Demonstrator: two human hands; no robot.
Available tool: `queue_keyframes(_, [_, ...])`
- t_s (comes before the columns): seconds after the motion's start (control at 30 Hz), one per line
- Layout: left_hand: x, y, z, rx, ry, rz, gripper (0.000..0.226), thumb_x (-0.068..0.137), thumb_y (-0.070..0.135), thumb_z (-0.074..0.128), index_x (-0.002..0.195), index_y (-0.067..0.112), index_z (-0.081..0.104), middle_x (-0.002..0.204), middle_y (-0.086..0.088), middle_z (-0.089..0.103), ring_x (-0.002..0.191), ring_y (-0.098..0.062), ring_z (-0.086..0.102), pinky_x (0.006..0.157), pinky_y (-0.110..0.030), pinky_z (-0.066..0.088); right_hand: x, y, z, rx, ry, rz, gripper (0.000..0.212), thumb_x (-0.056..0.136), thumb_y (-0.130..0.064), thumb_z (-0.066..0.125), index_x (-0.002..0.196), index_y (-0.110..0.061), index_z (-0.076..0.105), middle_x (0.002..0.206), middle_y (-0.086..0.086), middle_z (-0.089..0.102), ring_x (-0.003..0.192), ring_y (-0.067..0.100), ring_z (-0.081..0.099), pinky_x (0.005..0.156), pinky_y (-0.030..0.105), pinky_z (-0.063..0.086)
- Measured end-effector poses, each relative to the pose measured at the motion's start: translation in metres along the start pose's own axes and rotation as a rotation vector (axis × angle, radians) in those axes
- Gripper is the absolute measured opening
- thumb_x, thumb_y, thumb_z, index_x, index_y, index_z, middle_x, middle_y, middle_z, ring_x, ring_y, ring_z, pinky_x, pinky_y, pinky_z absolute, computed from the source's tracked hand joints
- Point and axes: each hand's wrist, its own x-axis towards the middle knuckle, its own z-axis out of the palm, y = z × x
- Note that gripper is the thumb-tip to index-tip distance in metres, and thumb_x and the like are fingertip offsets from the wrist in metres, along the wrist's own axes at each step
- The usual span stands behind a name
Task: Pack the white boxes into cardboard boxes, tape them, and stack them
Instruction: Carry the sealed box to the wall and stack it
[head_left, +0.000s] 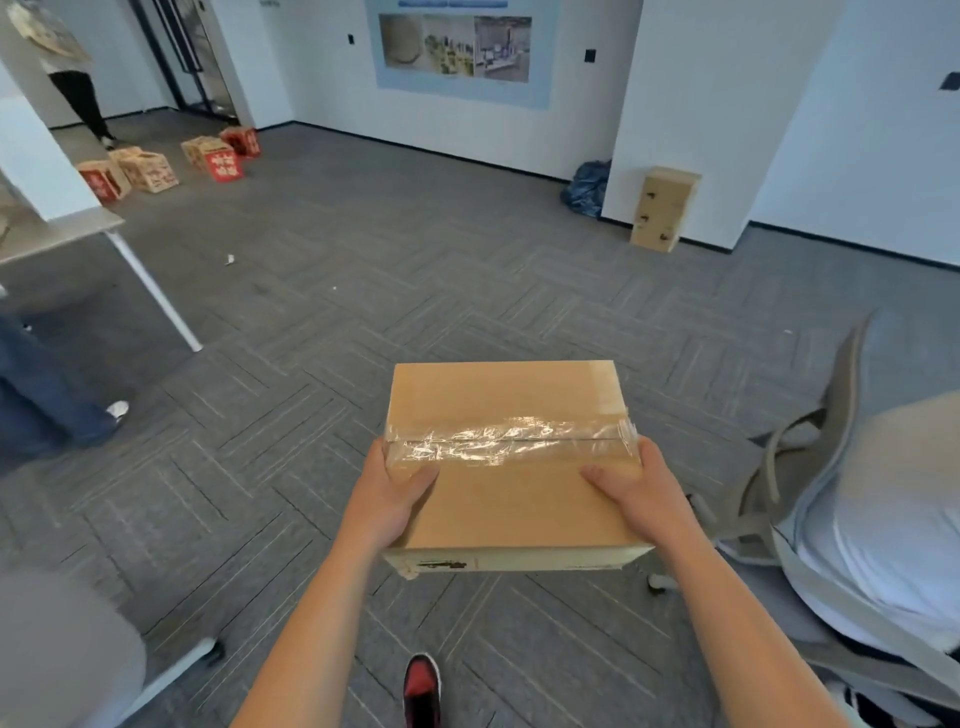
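Observation:
A closed cardboard box (506, 400) is held in the air above the grey carpet, flat side up. Wrinkled clear tape (509, 435) runs across its top seam from left to right. My left hand (387, 501) grips the box's left side with the thumb on top. My right hand (636, 493) grips the right side the same way. A stack of taped cardboard boxes (662, 208) stands against the far wall at the right. No white boxes are in sight.
A grey office chair (852, 493) stands close on my right. A white table (62, 234) with a slanted leg is at the left, with a person's legs (47, 405) beside it. Several red and tan cartons (156, 169) lie on the floor far left. My red shoe (422, 686) is below.

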Motion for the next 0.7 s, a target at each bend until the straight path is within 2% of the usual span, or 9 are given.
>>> queue_keyframes(0.1, [0.079,0.004,-0.008,-0.025,-0.014,0.008,0.05,0.086,0.039,0.073,0.128,0.031,0.047,0.115,0.015,0.063,0.099,-0.005,0.062,0.082,-0.031,0.047,0.064,-0.028,0.026,0.005,0.015,0.0,0.082,0.073,-0.056,0.078,0.139,-0.033,0.038,0.122,-0.007,0.061,0.103,0.019,0.062,0.092,0.048,0.052])
queue_keyframes(0.23, [0.185,0.024,-0.023,-0.007,-0.062,0.018,0.054,0.087,0.039,0.072,0.131,0.03,0.043,0.117,0.013,0.061,0.106,-0.014,0.061,0.086,-0.032,0.044,0.145,-0.077,0.052,0.027,0.051,0.018,0.077,0.076,-0.05,0.08,0.138,-0.029,0.04,0.119,-0.006,0.062,0.101,0.018,0.062,0.09,0.044,0.052])
queue_keyframes(0.37, [0.273,0.057,-0.03,0.024,-0.097,0.051,0.052,0.09,0.036,0.07,0.132,0.03,0.04,0.116,0.015,0.053,0.105,-0.012,0.053,0.087,-0.028,0.037,0.209,-0.115,0.066,0.06,0.102,0.034,0.079,0.073,-0.055,0.079,0.137,-0.029,0.042,0.119,-0.007,0.063,0.1,0.017,0.063,0.09,0.045,0.053])
queue_keyframes(0.6, [0.417,0.093,0.003,0.068,-0.177,0.067,0.053,0.09,0.037,0.07,0.133,0.025,0.042,0.121,0.011,0.055,0.111,-0.016,0.055,0.088,-0.031,0.039,0.327,-0.15,0.064,0.098,0.172,0.068,0.072,0.075,-0.051,0.079,0.134,-0.03,0.042,0.114,-0.009,0.062,0.1,0.017,0.062,0.091,0.045,0.052])
queue_keyframes(0.7, [0.476,0.11,0.031,0.064,-0.202,0.079,0.047,0.089,0.033,0.071,0.127,0.026,0.045,0.115,0.011,0.06,0.104,-0.013,0.059,0.081,-0.029,0.043,0.388,-0.152,0.054,0.114,0.185,0.076,0.073,0.075,-0.051,0.079,0.135,-0.031,0.042,0.114,-0.011,0.063,0.099,0.015,0.063,0.091,0.045,0.052])
